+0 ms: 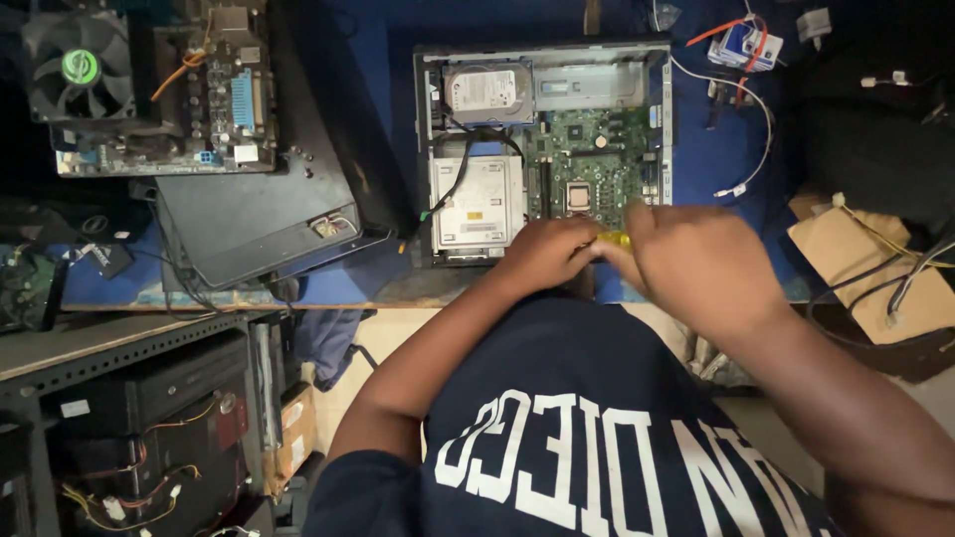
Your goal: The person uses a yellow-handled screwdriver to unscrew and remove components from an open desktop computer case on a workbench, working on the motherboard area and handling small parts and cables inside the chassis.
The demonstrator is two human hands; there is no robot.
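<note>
An open desktop computer case point(426, 149) lies flat on the blue-topped bench, showing a green motherboard point(592, 149), a silver hard drive point(487, 91) and a grey optical drive point(479, 204). My left hand point(542, 254) and my right hand point(696, 259) meet at the case's near edge. Both are closed around a small tool with a yellow handle point(614, 239), of which only a short piece shows between them. The tool's tip is hidden.
Another motherboard with a black cooler fan point(80, 68) sits at the far left beside a dark panel point(254, 214). Loose white and red wires point(741, 45) lie right of the case. Cardboard with cables point(865, 259) is at the right. Shelves with computer parts stand below left.
</note>
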